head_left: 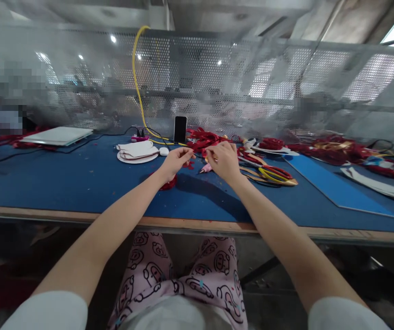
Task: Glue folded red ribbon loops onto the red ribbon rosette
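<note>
My left hand (176, 162) is raised over the middle of the table, thumb and fingertips pinched together. Facing it, my right hand (223, 159) is also closed in a pinch, with a small gap between the two hands. Whatever is between the fingertips is too small to make out. Small red pieces (188, 165) show on the table between the hands. A pink-bodied tool with a pointed tip (206, 168) lies beside my right hand. Below my left wrist sits a red ribbon bundle (168, 184), partly hidden by the forearm. Behind the hands is a heap of red ribbon (205, 137).
Scissors with yellow and red handles (275, 174) lie right of my right hand. Stacked white pieces (137, 152) are at left, near an upright phone (180, 129). A blue board (334, 183) lies at right. A yellow cable (135, 73) hangs down the perforated screen (197, 59) behind.
</note>
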Motion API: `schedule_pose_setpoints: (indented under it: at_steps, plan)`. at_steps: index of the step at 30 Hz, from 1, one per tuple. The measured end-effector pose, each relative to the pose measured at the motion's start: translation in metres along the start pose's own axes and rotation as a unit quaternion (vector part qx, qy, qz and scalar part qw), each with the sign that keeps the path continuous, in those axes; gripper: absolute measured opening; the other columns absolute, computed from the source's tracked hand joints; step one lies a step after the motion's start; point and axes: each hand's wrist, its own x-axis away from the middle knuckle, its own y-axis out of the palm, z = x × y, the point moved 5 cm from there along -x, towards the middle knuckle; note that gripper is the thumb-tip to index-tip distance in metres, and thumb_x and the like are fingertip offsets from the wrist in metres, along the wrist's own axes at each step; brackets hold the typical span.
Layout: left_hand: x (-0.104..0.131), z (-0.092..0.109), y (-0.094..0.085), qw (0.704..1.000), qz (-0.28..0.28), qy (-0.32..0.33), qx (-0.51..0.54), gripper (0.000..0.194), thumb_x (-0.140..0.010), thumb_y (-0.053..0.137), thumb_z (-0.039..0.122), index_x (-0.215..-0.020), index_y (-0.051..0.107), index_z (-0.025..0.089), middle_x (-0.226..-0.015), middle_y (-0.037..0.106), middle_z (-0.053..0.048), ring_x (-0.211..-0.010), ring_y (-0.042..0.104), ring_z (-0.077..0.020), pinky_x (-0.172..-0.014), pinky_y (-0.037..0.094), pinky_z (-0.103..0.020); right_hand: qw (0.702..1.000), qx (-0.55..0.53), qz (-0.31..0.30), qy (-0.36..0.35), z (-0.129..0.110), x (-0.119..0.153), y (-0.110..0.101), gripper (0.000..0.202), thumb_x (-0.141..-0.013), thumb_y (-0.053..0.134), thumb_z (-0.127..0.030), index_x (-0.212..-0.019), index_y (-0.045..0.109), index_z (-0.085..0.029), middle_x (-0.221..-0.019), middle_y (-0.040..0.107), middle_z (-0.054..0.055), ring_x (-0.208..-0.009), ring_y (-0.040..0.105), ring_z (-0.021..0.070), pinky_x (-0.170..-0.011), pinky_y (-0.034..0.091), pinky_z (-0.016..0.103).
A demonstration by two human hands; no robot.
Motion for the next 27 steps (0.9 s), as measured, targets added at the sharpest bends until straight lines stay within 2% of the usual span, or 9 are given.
schedule_pose_setpoints:
  at_steps: [4,9,13,16,21,24,27]
  plan:
    - [0.0,0.001,0.002,1.0,-0.023,-0.002,-0.014,0.029,-0.087,0.077,0.041,-0.09,0.064,0.015,-0.083,0.067,0.0,-0.059,0.05,-0.0055,-0.061,0.043,-0.02,0.997,-0.066,-0.022,-0.025,-0.016,0.013,0.004,0.032,-0.101,0.045,-0.034,-0.107,0.075,-0.025,-0.096,0.075,0.009,-0.105,0.057,0.0302,-0.099,0.037,0.05]
    - [0.003,0.002,0.008,0.996,-0.077,0.01,0.034,0.041,-0.079,0.083,0.049,-0.09,0.063,0.016,-0.08,0.062,0.003,-0.06,0.052,-0.0057,-0.063,0.047,-0.021,0.982,-0.187,-0.001,0.033,-0.026,0.011,0.001,0.032,-0.1,0.048,-0.04,-0.111,0.076,-0.029,-0.102,0.075,0.008,-0.104,0.061,0.0283,-0.096,0.046,0.049]
    - [0.005,0.001,0.009,0.996,-0.076,-0.015,0.051,0.045,-0.072,0.088,0.051,-0.088,0.064,0.016,-0.076,0.061,0.004,-0.061,0.054,-0.0058,-0.066,0.05,-0.023,0.959,-0.276,0.024,0.054,-0.026,0.01,0.001,0.032,-0.097,0.053,-0.044,-0.106,0.077,-0.026,-0.1,0.075,0.009,-0.102,0.063,0.0261,-0.091,0.05,0.044]
    - [0.006,0.001,0.009,0.995,-0.073,-0.021,0.061,0.049,-0.065,0.092,0.052,-0.084,0.066,0.015,-0.075,0.061,0.004,-0.063,0.055,-0.0063,-0.068,0.051,-0.023,0.942,-0.321,0.02,0.096,-0.019,0.013,0.007,0.03,-0.092,0.062,-0.047,-0.102,0.079,-0.025,-0.098,0.076,0.008,-0.093,0.064,0.0242,-0.081,0.052,0.04]
    - [0.007,0.003,0.009,0.996,-0.064,-0.022,0.06,0.053,-0.058,0.094,0.055,-0.082,0.07,0.015,-0.076,0.066,0.001,-0.066,0.058,-0.0082,-0.068,0.051,-0.024,0.907,-0.401,0.038,0.123,-0.011,0.015,0.016,0.026,-0.083,0.074,-0.045,-0.098,0.081,-0.025,-0.09,0.077,0.004,-0.077,0.061,0.018,-0.064,0.046,0.032]
    - [0.007,0.004,0.008,0.997,-0.061,-0.024,0.051,0.052,-0.058,0.094,0.056,-0.083,0.071,0.015,-0.078,0.068,0.0,-0.065,0.057,-0.0082,-0.069,0.051,-0.025,0.903,-0.412,0.052,0.11,-0.01,0.015,0.016,0.02,-0.082,0.077,-0.042,-0.095,0.082,-0.028,-0.089,0.077,0.003,-0.078,0.062,0.0183,-0.065,0.047,0.033]
    - [0.007,0.004,0.008,0.997,-0.064,-0.03,0.044,0.052,-0.058,0.094,0.055,-0.083,0.071,0.015,-0.078,0.068,0.0,-0.063,0.056,-0.0077,-0.068,0.051,-0.026,0.902,-0.418,0.069,0.079,-0.011,0.014,0.013,0.014,-0.083,0.076,-0.036,-0.094,0.083,-0.031,-0.092,0.078,0.002,-0.086,0.066,0.0205,-0.075,0.052,0.037]
